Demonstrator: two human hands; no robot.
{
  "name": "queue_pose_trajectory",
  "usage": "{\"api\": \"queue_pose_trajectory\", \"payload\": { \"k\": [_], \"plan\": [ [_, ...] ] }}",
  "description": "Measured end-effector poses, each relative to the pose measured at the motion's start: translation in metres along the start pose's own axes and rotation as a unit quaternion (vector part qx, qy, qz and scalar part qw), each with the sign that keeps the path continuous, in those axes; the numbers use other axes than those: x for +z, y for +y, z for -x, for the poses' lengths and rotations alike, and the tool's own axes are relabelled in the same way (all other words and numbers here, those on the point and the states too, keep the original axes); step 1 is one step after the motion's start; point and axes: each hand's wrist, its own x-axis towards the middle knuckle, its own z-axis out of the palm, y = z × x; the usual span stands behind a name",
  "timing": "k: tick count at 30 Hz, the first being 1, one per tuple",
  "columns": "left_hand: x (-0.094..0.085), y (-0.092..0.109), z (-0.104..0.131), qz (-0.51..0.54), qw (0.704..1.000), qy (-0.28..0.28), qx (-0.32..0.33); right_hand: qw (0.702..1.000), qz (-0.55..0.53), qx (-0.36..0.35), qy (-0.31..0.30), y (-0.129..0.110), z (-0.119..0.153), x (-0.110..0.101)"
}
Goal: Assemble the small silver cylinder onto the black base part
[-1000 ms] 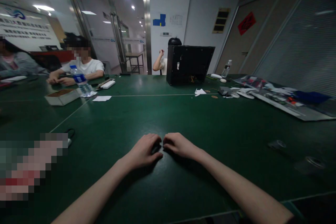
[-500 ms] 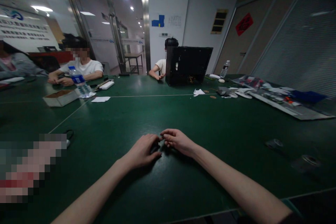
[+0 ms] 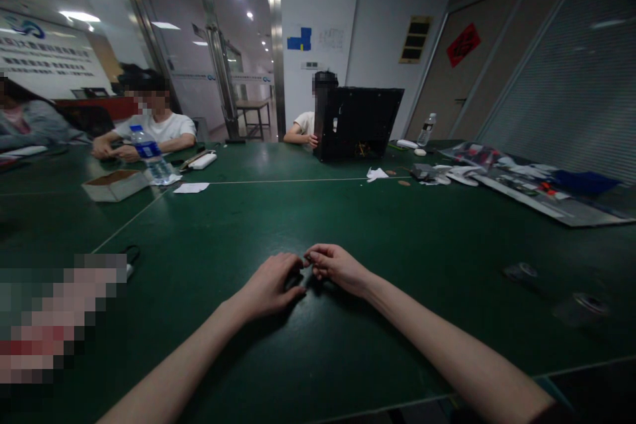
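Close to the middle of the green table, my left hand rests palm down. Its fingers curve forward and its thumb stands apart from them; I see nothing held in it, though the space under the palm is dark. My right hand is at its fingertips, thumb and forefinger pinched together and the other fingers curled. Whatever small thing the pinch holds, if anything, is too dark and small to make out. The two hands' fingertips nearly meet.
Two round containers stand at the right. A board with loose parts lies beyond. At the back are a black case, a water bottle and an open box. Several people sit across the table.
My hands have hardly moved. Across the table, the person behind the black case now has a hand against its side.
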Motion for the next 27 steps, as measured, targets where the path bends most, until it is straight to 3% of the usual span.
{"api": "queue_pose_trajectory", "payload": {
  "k": [27],
  "plan": [
    [0.0, 0.0015, -0.0011, -0.013, 1.0, -0.005, -0.005, 1.0, 0.022, -0.004, -0.007, -0.0022, 0.0026, 0.0018]
  ]
}}
